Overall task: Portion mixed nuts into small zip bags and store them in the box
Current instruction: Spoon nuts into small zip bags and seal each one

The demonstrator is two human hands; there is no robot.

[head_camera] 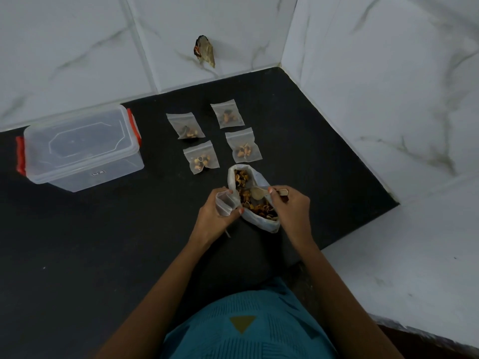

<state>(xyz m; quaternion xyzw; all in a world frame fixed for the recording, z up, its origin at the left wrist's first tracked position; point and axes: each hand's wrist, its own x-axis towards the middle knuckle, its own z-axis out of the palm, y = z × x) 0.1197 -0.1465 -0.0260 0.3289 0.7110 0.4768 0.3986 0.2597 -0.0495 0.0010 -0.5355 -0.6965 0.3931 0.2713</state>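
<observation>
Your left hand (216,213) curls its fingers (239,211) round a small clear empty zip bag (223,203), likely limp and light, best held at its mouth. Your right hand (291,206) pinches a small wooden spoon (258,194) over the white plastic bag of mixed nuts (261,222) on the black desk (129,242).
</observation>
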